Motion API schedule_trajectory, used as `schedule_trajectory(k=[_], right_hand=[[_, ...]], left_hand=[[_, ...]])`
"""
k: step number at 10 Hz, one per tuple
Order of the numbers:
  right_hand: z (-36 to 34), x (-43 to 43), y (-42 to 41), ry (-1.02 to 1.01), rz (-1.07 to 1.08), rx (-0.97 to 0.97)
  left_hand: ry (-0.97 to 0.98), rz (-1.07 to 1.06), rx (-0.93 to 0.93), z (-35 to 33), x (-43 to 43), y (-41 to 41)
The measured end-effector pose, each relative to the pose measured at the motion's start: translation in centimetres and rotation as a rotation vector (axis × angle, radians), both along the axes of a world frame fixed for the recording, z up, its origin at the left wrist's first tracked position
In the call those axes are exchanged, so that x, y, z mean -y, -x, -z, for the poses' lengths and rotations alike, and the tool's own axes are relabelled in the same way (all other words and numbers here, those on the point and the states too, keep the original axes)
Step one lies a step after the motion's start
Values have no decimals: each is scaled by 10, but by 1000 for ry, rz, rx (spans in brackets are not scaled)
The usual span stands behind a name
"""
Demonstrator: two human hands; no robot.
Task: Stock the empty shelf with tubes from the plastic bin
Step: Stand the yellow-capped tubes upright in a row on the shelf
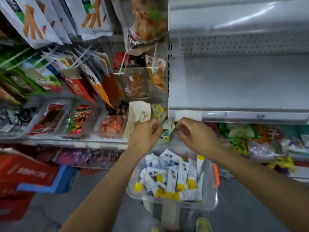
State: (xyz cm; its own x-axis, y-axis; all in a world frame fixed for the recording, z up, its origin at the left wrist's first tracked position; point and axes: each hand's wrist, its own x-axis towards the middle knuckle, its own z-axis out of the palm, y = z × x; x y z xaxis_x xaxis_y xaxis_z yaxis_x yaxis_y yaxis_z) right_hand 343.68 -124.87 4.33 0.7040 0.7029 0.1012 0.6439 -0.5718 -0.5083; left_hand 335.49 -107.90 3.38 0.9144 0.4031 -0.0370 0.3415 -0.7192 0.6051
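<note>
With tubes in the plastic bin below them and the empty shelf above, left hand and right hand hover curled, any grasp too blurred to tell; the next move is probably a reach down for tubes.

Over on the left, snack packets are hanging from white hooks on a grey pegboard wall, and they are crowding each other. Below them, clear trays are sitting side by side on a white ledge. Down low, red cartons are leaning against a blue crate on the grey floor. To the right, more bagged goods are piling up, and light is glinting off the top board.
</note>
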Motion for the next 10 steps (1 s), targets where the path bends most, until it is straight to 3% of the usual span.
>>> schedule_trajectory(k=[2,3,4,5,6,7,8,9,10], right_hand=[[163,17,-6,437,-22,-427],[221,16,10,568,6,-532],[270,7,34,642,26,-698],[303,-5,58,673,63,-775],[314,-18,76,682,147,-589],[323,-29,84,678,165,-514],[327,-35,83,687,219,-539],[324,-32,78,703,304,-613],[312,-24,66,551,471,-986]], left_hand=[[324,-164,-337,147,-1,29],[515,-394,-496,213,9,38],[616,-543,-677,257,21,45],[586,-561,-813,303,28,49],[437,-558,-871,332,28,49],[478,-723,-842,344,29,45],[473,-741,-795,345,35,46],[588,-777,-764,345,37,49],[713,-856,-689,338,30,50]])
